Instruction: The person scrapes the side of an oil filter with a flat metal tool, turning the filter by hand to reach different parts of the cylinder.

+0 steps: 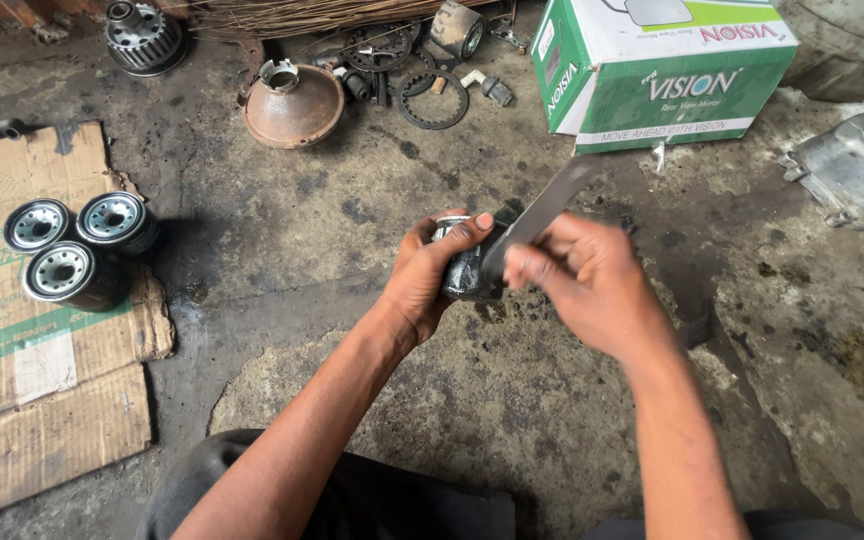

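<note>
While our left hand (422,285) gripped the oil filter (464,265) above the stained floor (512,400), our right hand (582,285) pinched a flat metal tool (542,210) against it; the filter looked intact.

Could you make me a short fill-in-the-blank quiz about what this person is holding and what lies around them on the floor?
1. The left hand grips a small metal ____.
2. The right hand holds a flat grey metal strip against it; the strip looks ____ in the picture.
3. On the cardboard at the left stand ____ more canisters.
4. The carton at the top is white and ____.

Missing words: canister; blurred; three; green
</note>
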